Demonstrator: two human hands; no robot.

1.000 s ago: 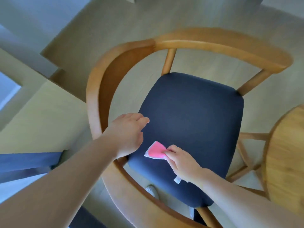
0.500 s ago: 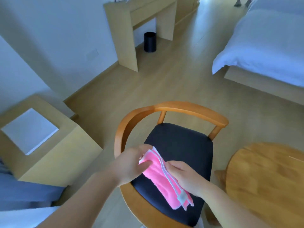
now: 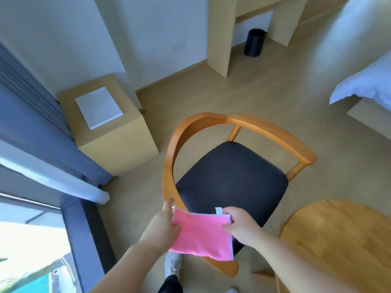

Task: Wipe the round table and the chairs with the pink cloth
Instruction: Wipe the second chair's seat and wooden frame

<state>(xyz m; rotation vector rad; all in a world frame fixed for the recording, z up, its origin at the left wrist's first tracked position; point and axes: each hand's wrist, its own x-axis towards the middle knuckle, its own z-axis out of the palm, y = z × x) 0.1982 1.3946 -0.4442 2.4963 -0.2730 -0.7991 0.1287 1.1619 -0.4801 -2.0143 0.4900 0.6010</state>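
Note:
The pink cloth (image 3: 202,235) with a white edge hangs spread between my two hands, above the near edge of the chair. My left hand (image 3: 161,226) pinches its left side and my right hand (image 3: 240,225) pinches its upper right corner by the white tag. The chair (image 3: 273,132) has a curved wooden back rail and a dark seat cushion (image 3: 230,178), and stands just beyond my hands. The round wooden table (image 3: 338,240) shows at the lower right, right of my right forearm.
A light wooden side cabinet (image 3: 118,144) with a white top panel stands left of the chair. Grey curtains (image 3: 31,123) and a window fill the left. A desk (image 3: 224,34) and black bin (image 3: 254,42) stand at the back, a white bed (image 3: 368,81) at the right.
The view has lifted from close over the seat to farther back. The cloth went from bunched on the cushion under my right hand to spread flat between both hands.

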